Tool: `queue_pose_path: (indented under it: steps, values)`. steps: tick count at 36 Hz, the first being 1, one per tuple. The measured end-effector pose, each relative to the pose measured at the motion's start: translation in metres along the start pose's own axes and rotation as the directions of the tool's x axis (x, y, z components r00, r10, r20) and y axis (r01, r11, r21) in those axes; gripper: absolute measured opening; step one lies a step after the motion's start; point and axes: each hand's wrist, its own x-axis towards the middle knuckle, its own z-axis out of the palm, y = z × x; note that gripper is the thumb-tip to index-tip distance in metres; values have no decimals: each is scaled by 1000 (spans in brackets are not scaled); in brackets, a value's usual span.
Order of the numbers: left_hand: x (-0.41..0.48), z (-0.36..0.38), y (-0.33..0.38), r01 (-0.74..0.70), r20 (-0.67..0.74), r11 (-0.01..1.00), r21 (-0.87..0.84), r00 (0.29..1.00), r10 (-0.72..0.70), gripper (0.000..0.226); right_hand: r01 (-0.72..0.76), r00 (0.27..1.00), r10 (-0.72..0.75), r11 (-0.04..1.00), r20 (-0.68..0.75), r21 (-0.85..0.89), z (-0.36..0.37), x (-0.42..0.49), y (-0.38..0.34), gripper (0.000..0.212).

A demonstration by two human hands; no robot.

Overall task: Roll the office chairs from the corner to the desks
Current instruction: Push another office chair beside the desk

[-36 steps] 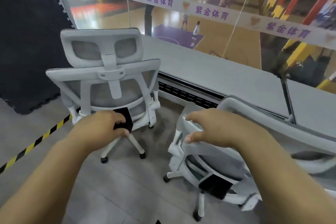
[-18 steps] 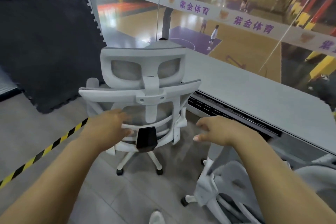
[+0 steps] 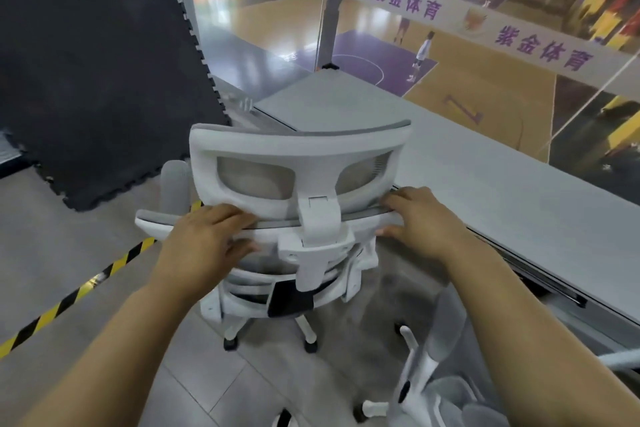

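Note:
A white office chair [image 3: 298,163] with grey mesh back and headrest stands in front of me, its back toward me, on castors on the grey floor. My left hand [image 3: 204,239] grips the top edge of its backrest on the left side. My right hand [image 3: 419,218] grips the same edge on the right side. A second white chair [image 3: 436,378] sits low at the bottom right, only its base, armrest and seat edge showing. The long grey desk [image 3: 502,191] runs along the glass wall to the right.
Black foam mats [image 3: 86,62] lean against the wall at the left. A yellow-black tape line [image 3: 72,295] crosses the floor on the left. A glass wall [image 3: 450,28] behind the desk overlooks a sports court.
I have stepped closer to the left chair. Both hands rose and closed on the top of its backrest. The second chair has slid down to the bottom right of the view.

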Motion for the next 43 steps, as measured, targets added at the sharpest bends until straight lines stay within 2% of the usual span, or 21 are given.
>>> queue_pose_path:
  steps: [3,11,15,18,21,23,25,31,38,43]
  values:
    - [4,0,-13,-20,14,1000,-18,1000,20,44,-22,999,20,998,35,64,4,10,-4,49]
    - [14,-5,-45,-107,6,985,-133,994,109,44,-106,992,115,979,-45,177,9,6,-26,44]
    - [13,-8,-66,-193,4,973,-126,981,195,56,-125,987,143,971,-76,205,21,-2,-41,43]
    - [12,-12,-86,-261,0,954,-147,964,264,48,-152,975,185,959,-121,240,33,-8,-58,40]
    - [13,-17,-109,-312,17,934,-174,947,320,43,-215,956,259,939,-137,270,44,-16,-82,49]
    - [12,-19,-124,-308,24,930,-202,947,319,43,-263,940,309,925,-143,274,51,-19,-100,53]
    - [11,-19,-138,-293,11,930,-221,953,303,45,-302,923,353,911,-151,280,56,-21,-116,47]
    - [2,-19,-166,-281,-109,935,-218,959,262,40,-347,899,397,904,-184,251,66,-25,-161,40]
    - [0,-26,-188,-243,-23,957,-161,970,243,43,-381,888,406,913,-217,147,74,-24,-196,46]
    - [-6,-26,-191,-197,-43,962,-189,980,192,33,-391,886,403,915,-228,98,78,-29,-212,48]
